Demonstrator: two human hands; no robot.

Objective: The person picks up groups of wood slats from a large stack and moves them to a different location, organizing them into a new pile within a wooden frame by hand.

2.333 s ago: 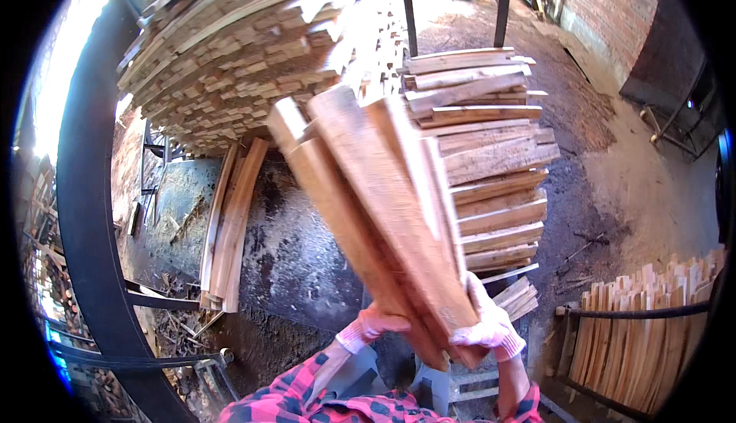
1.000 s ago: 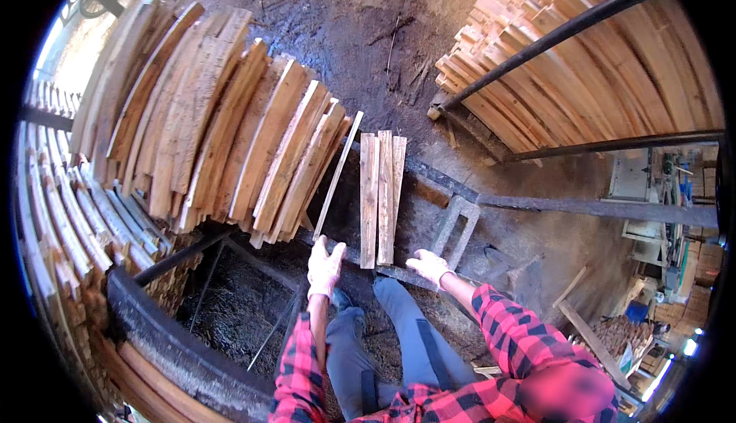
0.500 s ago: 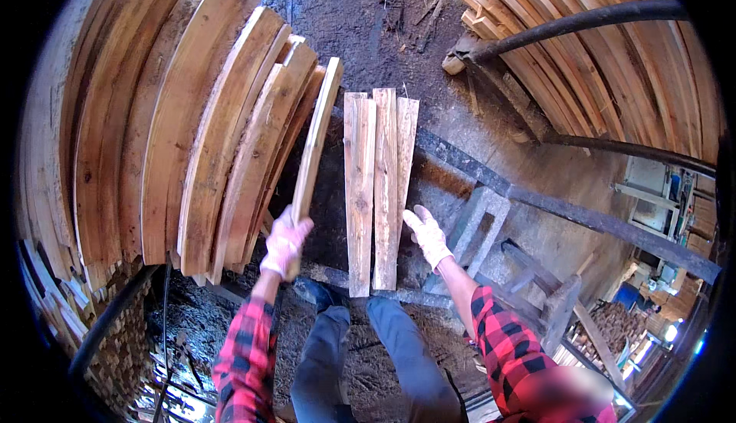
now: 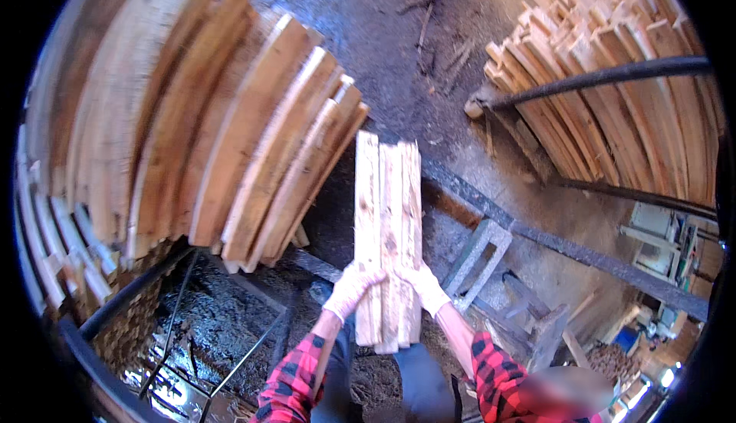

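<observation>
Over blue-grey trousers [image 4: 424,392], left hand [image 4: 351,291] and right hand [image 4: 425,289] clamp long, pale, dark-flecked wooden slats [image 4: 389,208]

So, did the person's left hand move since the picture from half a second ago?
Yes. The left hand moved right, closer to the grey slotted frame, and now holds the left side of the bundle of boards.

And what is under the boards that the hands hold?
Trouser legs show past the near end of the boards; whatever lies directly under the boards is covered.
</observation>
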